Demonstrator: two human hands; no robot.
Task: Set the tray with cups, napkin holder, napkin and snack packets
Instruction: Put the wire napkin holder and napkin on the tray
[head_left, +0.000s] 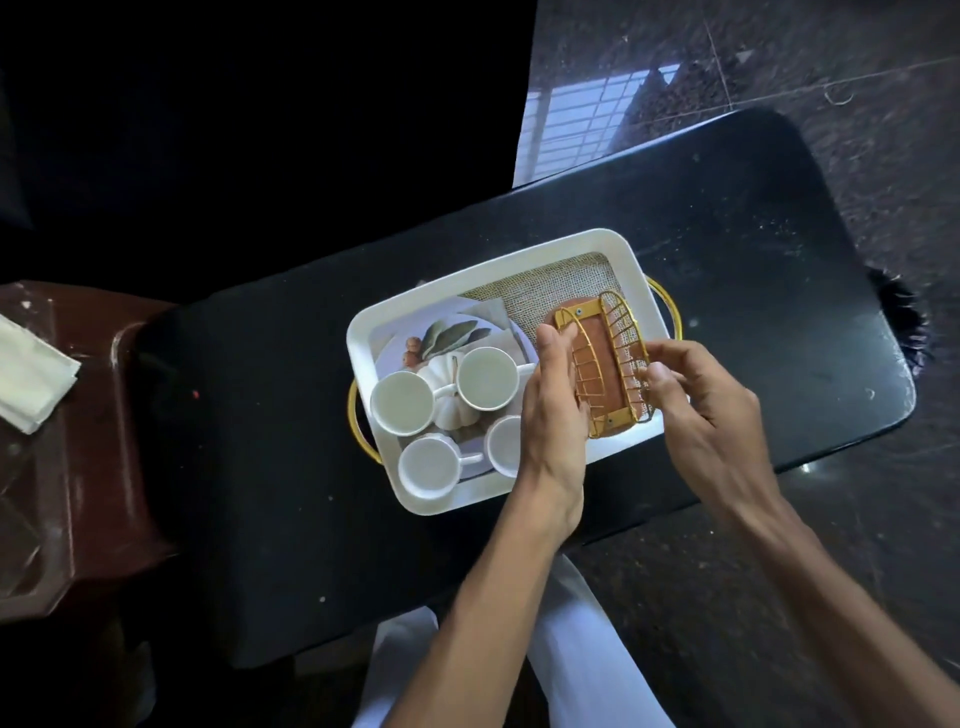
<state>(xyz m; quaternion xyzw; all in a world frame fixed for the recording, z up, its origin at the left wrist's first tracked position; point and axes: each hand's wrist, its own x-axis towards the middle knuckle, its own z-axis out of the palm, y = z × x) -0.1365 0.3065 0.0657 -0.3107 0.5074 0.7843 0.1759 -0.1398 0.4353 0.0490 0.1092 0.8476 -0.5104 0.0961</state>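
A white tray (447, 299) with gold handles lies on a black table. Several white cups (402, 402) stand in its left half on a pumpkin picture. A napkin holder (602, 364), with gold wire sides and a brown wooden base, sits in the tray's right half on burlap. My left hand (553, 410) lies along its left wire side, fingers straight. My right hand (696, 400) pinches the right wire side with thumb and fingers. A folded white napkin (31, 374) lies on a brown stool at the far left. No snack packets are in view.
The black table (753, 249) runs from lower left to upper right, its edges close to the tray. A brown plastic stool (88, 493) stands at the left. Dark stone floor (831, 78) lies beyond. My white-clad legs (571, 649) are under the table's near edge.
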